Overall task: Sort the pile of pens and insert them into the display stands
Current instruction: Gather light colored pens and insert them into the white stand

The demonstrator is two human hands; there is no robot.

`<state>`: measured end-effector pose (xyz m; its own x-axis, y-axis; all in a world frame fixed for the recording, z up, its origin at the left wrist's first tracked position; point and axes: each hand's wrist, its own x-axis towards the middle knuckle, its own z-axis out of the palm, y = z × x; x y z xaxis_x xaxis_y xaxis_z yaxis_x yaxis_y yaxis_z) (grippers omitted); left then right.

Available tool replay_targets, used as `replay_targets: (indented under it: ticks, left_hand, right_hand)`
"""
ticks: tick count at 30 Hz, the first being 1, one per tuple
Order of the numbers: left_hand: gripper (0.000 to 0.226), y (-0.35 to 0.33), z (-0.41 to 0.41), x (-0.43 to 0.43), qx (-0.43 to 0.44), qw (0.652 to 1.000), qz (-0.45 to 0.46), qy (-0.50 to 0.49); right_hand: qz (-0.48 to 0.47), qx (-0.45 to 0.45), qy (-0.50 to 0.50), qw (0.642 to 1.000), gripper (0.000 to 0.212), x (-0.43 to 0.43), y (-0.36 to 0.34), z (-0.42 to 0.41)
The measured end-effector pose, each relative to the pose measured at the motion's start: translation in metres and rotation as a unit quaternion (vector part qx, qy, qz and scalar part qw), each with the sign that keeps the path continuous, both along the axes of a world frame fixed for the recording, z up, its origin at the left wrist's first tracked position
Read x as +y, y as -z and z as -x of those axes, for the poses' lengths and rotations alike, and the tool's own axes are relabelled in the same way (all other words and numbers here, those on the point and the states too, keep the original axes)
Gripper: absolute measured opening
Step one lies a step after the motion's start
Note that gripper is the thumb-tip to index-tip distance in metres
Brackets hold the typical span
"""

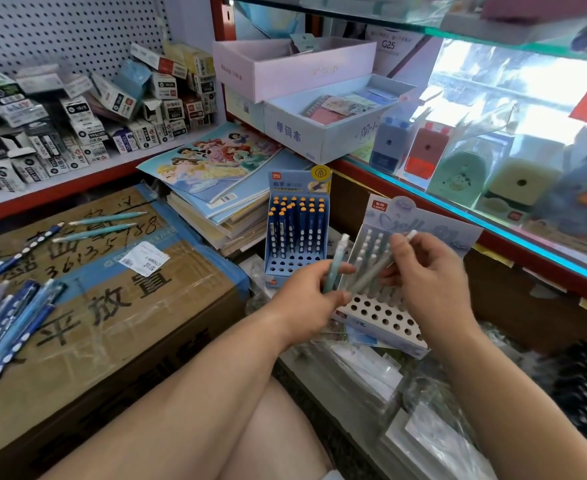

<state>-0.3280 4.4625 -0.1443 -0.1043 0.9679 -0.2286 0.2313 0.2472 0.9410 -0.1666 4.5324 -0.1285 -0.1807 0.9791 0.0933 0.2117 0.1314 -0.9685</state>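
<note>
— Well, where could this go wrong from here?

— At the pale stand (458,237), I'd say. The right hand (430,282) pinches a pale pen (381,263) at a slant over the rows already filled, with its lower end near the open holes. If it goes in at that angle, it can miss a hole or knock the pens beside it.

— And the stand itself?

— It looks like light card, and it rests tilted on plastic-wrapped packs (364,372), not on a firm bench. A hard push downward could slide it or tip it, and the pens already in it would spill.

— Is the left hand (306,296) steadying it?

— No. Its fingers are curled round a teal pen (336,263), held upright just beside the stand's left edge, so neither hand is free to brace the card.

— Any risk of a mix-up?

— Some. The dark blue stand (299,183) with the navy pens stands just behind. The unsorted pile of pens (8,306) on the cardboard box (129,323) mixes navy and light blue barrels. A pale shade could easily be misjudged and end up in the wrong rack.

— And the pile?

— It lies at the box's left side and runs out of view, so I cannot tell how close it is to rolling off.
</note>
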Motion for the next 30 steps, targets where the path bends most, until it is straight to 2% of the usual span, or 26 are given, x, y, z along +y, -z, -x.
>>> replay_targets:
  ticks: [3, 6, 9, 14, 16, 24, 30]
  left_hand:
    - [0.048, 0.001, 0.003, -0.001, -0.009, 1.0, 0.0, -0.014]
    - [0.054, 0.004, 0.005, -0.001, -0.026, 0.999, -0.003, -0.033]
    - [0.039, 0.006, 0.006, 0.001, -0.017, 0.998, -0.025, -0.061]
    - [0.042, 0.012, 0.012, 0.003, 0.002, 0.993, -0.018, -0.115]
    - [0.036, 0.014, 0.014, 0.005, 0.008, 0.992, -0.021, -0.127]
    - [0.018, 0.015, 0.011, 0.007, 0.052, 0.992, -0.041, -0.103]
    - [0.011, 0.014, 0.009, 0.007, 0.065, 0.993, -0.049, -0.09]
  right_hand:
    - [-0.076, -0.07, 0.044, 0.994, 0.013, 0.004, 0.008, -0.006]
    - [-0.111, -0.164, 0.034, 0.98, 0.013, 0.006, 0.024, -0.008]
    - [-0.145, -0.214, 0.028, 0.966, 0.014, 0.007, 0.037, -0.007]
    - [-0.189, -0.282, 0.016, 0.941, 0.019, 0.01, 0.048, -0.003]
    - [-0.2, -0.312, 0.013, 0.929, 0.02, 0.011, 0.051, 0.001]
    - [-0.218, -0.327, 0.05, 0.918, 0.025, 0.017, 0.07, 0.009]
    - [-0.159, -0.352, 0.034, 0.922, 0.033, 0.018, 0.06, 0.005]
